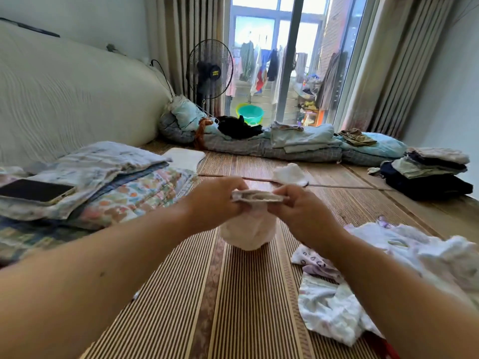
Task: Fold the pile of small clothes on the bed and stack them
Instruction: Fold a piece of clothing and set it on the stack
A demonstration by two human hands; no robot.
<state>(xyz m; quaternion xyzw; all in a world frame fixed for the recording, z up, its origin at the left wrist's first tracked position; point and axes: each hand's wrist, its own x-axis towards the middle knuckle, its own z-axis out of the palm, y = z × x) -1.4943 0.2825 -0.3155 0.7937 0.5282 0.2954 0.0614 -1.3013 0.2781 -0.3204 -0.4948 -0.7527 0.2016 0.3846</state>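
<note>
Closest to me the striped mat (233,307) covers the bed. On my right, the pile of small clothes (388,268) lies on it, loose and unfolded. Just past that I have both hands up over the middle of the mat. My left hand (215,200) and right hand (303,211) each pinch one end of the top edge of a small white garment (248,229), with the fingers curled tight on the cloth. The garment hangs between them, and I cannot tell whether its lower end touches the mat.

To my left a phone (33,190) lies face up on a heap of folded blankets (116,177). Beyond the hands a small white piece (290,174) sits alone on the mat. Far right, a stack of folded clothes (427,174) stands near the bed's edge. Rolled bedding (298,146) runs along the far side, and behind it are a standing fan (210,71) and a green basin (250,114) by the glass door.
</note>
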